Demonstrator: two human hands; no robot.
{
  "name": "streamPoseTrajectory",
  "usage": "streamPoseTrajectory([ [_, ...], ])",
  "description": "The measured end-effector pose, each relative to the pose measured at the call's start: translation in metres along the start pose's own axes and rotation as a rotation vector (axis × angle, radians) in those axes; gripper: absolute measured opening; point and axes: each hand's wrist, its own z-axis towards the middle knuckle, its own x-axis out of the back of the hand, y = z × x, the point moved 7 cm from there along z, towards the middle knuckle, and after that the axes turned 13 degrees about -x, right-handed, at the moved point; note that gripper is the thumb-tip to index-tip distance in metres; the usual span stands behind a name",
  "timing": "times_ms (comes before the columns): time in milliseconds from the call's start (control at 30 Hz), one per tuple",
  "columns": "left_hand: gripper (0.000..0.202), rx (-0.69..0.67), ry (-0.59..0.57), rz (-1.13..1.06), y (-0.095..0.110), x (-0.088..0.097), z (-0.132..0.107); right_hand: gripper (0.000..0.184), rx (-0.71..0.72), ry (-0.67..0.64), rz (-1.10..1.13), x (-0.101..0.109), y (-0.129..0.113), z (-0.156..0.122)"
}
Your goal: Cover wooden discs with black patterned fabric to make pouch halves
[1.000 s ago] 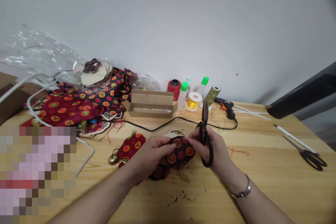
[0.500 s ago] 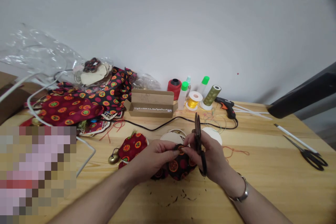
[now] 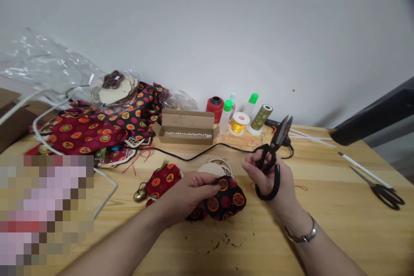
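Observation:
Between the thumb and fingers of my left hand (image 3: 197,192) is the edge of a dark patterned fabric piece (image 3: 228,202), which spreads out to the right. My right hand (image 3: 274,177) holds black-handled scissors (image 3: 270,155), blades pointing up, apart from the fabric. Just behind the left hand lies a pale cut-out piece with a lattice rim (image 3: 215,166). To its left sits a red patterned fabric piece (image 3: 164,179) with a small brass bell (image 3: 140,194) beside it. Dark scraps (image 3: 223,241) are scattered on the wooden table in front.
A small cardboard box (image 3: 186,138) holds a string of white beads. Behind stand thread spools (image 3: 239,124), green-capped bottles (image 3: 225,116) and a glue gun (image 3: 286,140) with its black cord. Other scissors (image 3: 381,192) lie at right; patterned cloth (image 3: 93,133) is heaped at left.
My right hand has let go of the fabric and moved right, lifting the scissors so the blades point up. The left hand still pinches the fabric, which now lies more spread.

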Motion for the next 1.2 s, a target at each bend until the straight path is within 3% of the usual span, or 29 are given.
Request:
streamPoseTrajectory([
  [233,0.025,0.023,0.072,0.011,-0.002,0.007,0.0,0.024,0.054,-0.332,-0.222,-0.025,0.005,-0.014],
  [367,0.023,-0.004,0.073,-0.05,-0.001,0.005,0.002,0.023,0.175,-0.348,-0.405,-0.033,-0.003,-0.022],
  [467,0.022,-0.028,0.072,-0.095,0.0,0.004,0.003,0.013,0.185,-0.334,-0.419,-0.035,-0.003,-0.024],
  [600,0.021,-0.046,0.118,-0.157,0.001,0.007,0.004,0.014,0.134,-0.213,-0.199,-0.023,-0.003,-0.017],
  [767,0.026,-0.069,0.175,-0.191,0.003,0.012,0.007,0.024,0.085,0.063,0.026,0.007,-0.013,-0.005],
  [1000,0.023,-0.095,0.226,-0.211,0.004,0.016,0.009,0.026,0.214,0.473,0.086,0.053,-0.037,-0.007],
  [1100,0.022,-0.108,0.298,-0.187,0.007,0.02,0.008,0.027,0.252,0.54,0.117,0.061,-0.041,-0.01],
  [1200,0.021,-0.113,0.332,-0.186,0.007,0.021,0.008,0.027,0.236,0.449,0.096,0.05,-0.038,-0.009],
])
